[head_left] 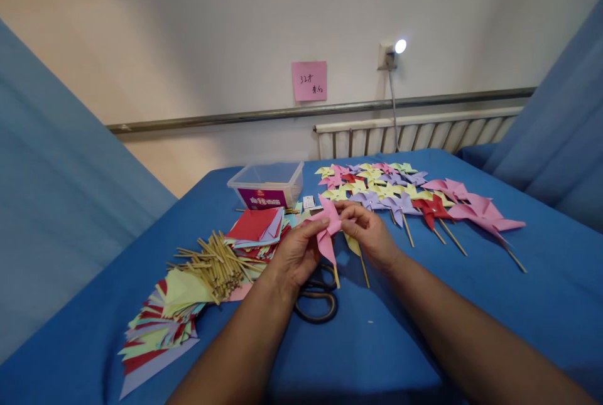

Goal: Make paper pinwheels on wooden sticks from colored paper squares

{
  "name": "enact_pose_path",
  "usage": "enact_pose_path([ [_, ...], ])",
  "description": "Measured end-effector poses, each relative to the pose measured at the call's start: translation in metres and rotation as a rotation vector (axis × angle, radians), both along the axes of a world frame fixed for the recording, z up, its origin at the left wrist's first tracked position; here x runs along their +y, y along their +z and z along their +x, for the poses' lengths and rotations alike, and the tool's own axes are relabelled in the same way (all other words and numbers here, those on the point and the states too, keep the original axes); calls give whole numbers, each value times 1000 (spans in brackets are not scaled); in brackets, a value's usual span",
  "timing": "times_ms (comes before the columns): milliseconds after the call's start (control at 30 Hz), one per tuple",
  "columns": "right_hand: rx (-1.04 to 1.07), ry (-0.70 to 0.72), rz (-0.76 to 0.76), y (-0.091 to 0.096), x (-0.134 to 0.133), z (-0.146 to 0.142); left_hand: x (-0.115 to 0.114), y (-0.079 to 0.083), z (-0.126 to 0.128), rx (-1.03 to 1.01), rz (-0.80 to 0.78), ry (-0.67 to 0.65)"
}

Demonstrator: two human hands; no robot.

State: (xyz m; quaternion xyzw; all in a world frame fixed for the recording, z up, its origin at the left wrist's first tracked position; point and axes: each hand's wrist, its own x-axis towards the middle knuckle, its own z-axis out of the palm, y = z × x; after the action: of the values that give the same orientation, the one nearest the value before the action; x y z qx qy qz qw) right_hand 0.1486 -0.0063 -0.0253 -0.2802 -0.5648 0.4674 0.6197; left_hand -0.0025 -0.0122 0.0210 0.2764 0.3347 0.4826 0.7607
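Between my two hands is a pink paper pinwheel (326,242) on a short wooden stick (336,277). My left hand (300,251) is closed on its left side, thumb at the paper near the centre. From the right, my right hand (370,232) pinches the pinwheel's right blade with thumb and fingertips. Just below, black-handled scissors (318,307) lie on the blue cloth, their blades hidden by my left hand. Behind my right hand, a yellow pinwheel (352,243) is partly covered, its stick pointing towards me.
Rows of finished pinwheels (400,204) lie at the back right. On the left are a pile of wooden sticks (219,267), stacked coloured paper squares (252,226) and fanned paper (160,329). A clear plastic box (268,174) stands behind them. Blue curtains (61,191) hang at both sides.
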Motion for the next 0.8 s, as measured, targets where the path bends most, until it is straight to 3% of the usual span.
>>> enact_pose_path([
  [133, -137, -61, 103, 2, -2, -2, 0, 1, 0, -5, -12, -36],
  [367, -115, -59, 98, 0, -1, -2, 2, -2, 0, -28, 2, -37],
  [567, -18, -3, 1, 2, -2, 2, -1, 3, 1, -13, 6, -17],
  [800, 174, -7, -120, -3, 1, -1, 2, -2, -2, 11, 0, -18],
])
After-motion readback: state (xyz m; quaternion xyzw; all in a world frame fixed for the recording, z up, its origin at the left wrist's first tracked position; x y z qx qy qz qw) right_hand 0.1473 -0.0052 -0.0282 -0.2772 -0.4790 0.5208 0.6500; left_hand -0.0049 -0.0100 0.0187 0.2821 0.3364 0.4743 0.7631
